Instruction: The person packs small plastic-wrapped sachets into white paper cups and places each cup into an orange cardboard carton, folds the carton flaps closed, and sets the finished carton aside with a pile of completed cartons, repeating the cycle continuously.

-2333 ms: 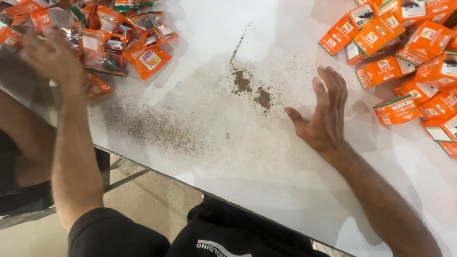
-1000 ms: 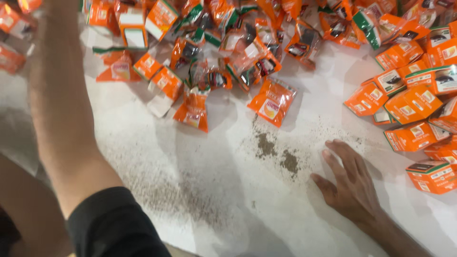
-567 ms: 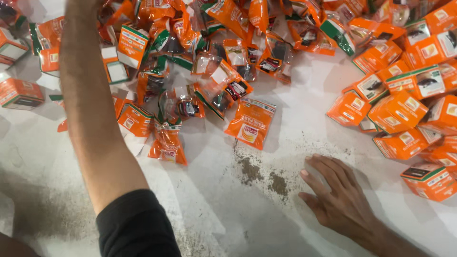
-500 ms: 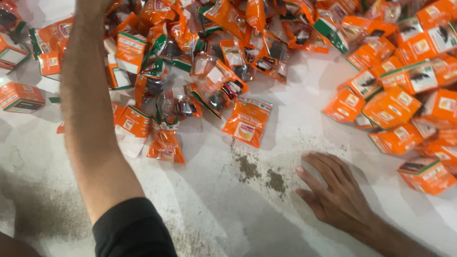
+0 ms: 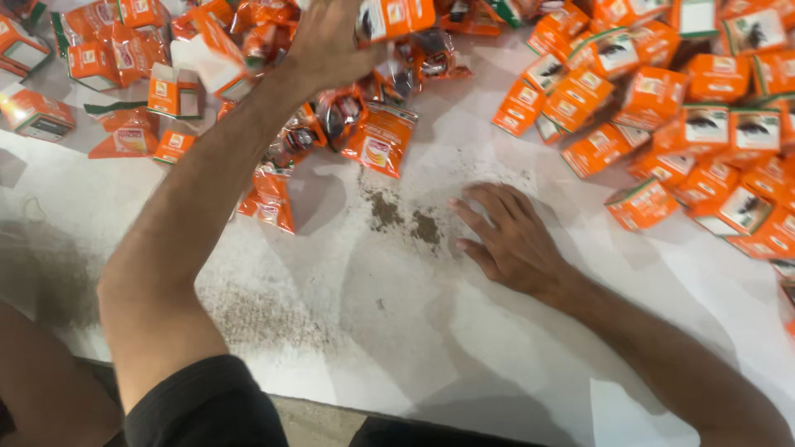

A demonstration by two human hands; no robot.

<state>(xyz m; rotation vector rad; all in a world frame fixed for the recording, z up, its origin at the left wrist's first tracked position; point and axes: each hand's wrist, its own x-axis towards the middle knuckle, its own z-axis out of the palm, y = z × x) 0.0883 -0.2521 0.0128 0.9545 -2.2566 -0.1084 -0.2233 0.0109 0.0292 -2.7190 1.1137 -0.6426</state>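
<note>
Orange packets and small cartons crowd the far side of the white desk (image 5: 397, 331). The left hand (image 5: 331, 41) reaches up into the heap of loose sachets (image 5: 331, 124), its fingers curled around an orange carton (image 5: 396, 16) held just above the pile. The right hand (image 5: 509, 240) lies flat, fingers spread and holding nothing, just beside two dark patches of spilled powder (image 5: 406, 219); a stack of orange cartons (image 5: 687, 124) lies near it to the right. The step in hand looks like gathering or sorting from the heap. A next move would call for lifting the carton clear of the tangled sachets without dragging others along or through the powder.
</note>
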